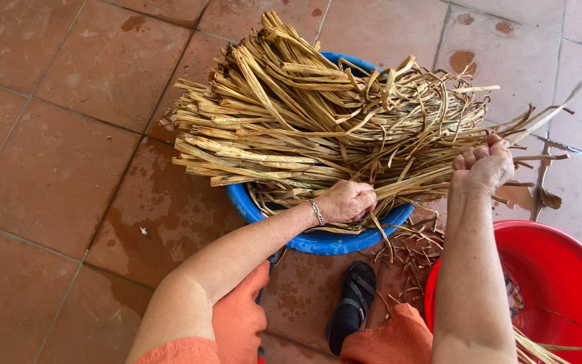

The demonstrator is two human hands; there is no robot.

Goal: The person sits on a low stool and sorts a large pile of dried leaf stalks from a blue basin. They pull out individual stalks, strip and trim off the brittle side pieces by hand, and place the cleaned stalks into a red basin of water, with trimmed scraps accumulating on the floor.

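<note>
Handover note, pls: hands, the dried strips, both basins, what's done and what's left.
Left hand: fist shut on dried plant strips over the blue basin.
Right hand: fist shut on the same strips, further along, pulled up and away.
Strips: a big bundle heaped across the blue basin on the tiled floor.
Red basin, right: a few strips inside.
Done: only those few strips.
Left: most of the bundle.
</note>
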